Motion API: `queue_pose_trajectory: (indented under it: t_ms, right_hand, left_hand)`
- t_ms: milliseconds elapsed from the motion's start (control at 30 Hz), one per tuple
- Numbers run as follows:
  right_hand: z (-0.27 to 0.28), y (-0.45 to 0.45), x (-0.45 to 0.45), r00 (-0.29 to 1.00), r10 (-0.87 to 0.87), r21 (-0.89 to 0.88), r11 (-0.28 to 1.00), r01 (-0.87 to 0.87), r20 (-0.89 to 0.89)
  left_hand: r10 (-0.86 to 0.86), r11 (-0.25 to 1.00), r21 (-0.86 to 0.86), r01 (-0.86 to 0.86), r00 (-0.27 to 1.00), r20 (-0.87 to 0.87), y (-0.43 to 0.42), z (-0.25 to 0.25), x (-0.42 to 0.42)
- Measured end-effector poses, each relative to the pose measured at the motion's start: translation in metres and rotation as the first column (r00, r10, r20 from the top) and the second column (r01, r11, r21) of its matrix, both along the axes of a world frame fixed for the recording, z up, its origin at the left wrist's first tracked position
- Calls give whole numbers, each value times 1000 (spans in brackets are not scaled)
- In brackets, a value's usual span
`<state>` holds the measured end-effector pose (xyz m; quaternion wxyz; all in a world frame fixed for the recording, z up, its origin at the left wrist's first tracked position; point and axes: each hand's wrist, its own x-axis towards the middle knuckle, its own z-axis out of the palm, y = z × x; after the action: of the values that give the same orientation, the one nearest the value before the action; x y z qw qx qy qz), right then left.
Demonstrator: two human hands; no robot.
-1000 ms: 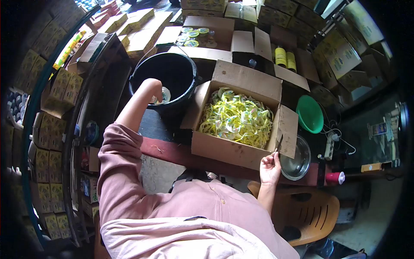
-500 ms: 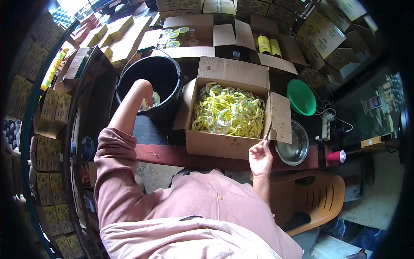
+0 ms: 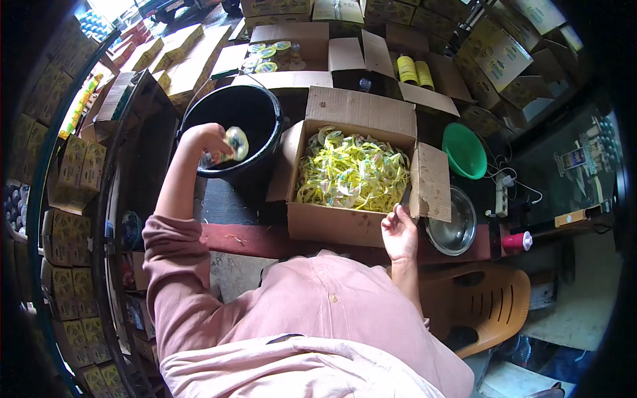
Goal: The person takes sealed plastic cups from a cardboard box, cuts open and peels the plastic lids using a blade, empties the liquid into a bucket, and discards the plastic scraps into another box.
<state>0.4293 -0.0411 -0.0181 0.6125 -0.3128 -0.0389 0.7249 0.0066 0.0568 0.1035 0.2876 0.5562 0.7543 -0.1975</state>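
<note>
My left hand (image 3: 211,140) is at the near side of a black bucket (image 3: 229,174), its fingers closed on a clear plastic cup (image 3: 236,142) with a yellow-green printed rim. Part of that cup is hidden by the hand. By the right front corner of an open cardboard box (image 3: 338,227), my right hand (image 3: 400,235) pinches a thin, dark, blade-like tool (image 3: 406,196), pointing up. Tangled yellow-green and clear plastic strips (image 3: 352,169) fill the box.
Right of the box are a green bowl (image 3: 464,151), a clear round bowl (image 3: 458,225) and a power strip (image 3: 502,199). Behind stand boxes with printed cups (image 3: 265,53) and yellow rolls (image 3: 415,69). An orange plastic chair (image 3: 491,305) is at the lower right.
My left hand has risen out of the bucket toward its near left rim, bringing the cup up. The right hand has dropped slightly, with the tool still in it.
</note>
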Motion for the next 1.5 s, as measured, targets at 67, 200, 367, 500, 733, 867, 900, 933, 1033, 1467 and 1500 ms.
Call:
queue_pose_trajectory:
  t_ms: [67, 200, 367, 500, 733, 867, 900, 933, 1033, 1467, 1500]
  right_hand:
    - [2, 6, -6, 1000, 13, 11, 1000, -13, 10]
    - [-2, 16, -10, 999, 37, -76, 997, -34, 39]
    - [-11, 30, -8, 991, 71, -107, 993, -59, 110]
    - [10, 45, -21, 938, 12, 88, 995, -45, 345]
    - [84, 77, -38, 287, -577, 644, 675, -360, 765]
    - [124, 86, -39, 4, -875, 667, 367, -649, 485]
    - [129, 86, -38, -36, -920, 633, 297, -714, 391]
    - [135, 85, -39, -43, -931, 605, 270, -748, 363]
    - [139, 86, -39, -65, -950, 508, 221, -832, 307]
    - [149, 96, -52, -19, -987, 392, 80, -917, 159]
    - [148, 97, -52, -7, -988, 388, 68, -919, 155]
  left_hand:
    - [6, 886, 459, -57, 994, 112, -3, -19, -17]
    - [-47, 511, 763, -396, 873, 485, -13, -30, -3]
    - [-312, 357, 591, -723, 505, 805, -20, -58, 20]
    - [-229, 570, 317, -758, 225, 947, -32, -57, 73]
    - [-505, 636, 614, -468, 349, 789, -38, -48, 155]
    - [-511, 697, 574, -431, 264, 818, -46, -33, 169]
    - [-541, 683, 608, -404, 280, 793, -47, -28, 169]
    - [-570, 668, 642, -376, 296, 767, -48, -26, 169]
    - [-645, 614, 734, -289, 352, 678, -50, -23, 163]
    - [-630, 563, 710, -423, 337, 700, -70, -8, 165]
    - [-591, 585, 687, -430, 354, 725, -70, -8, 166]
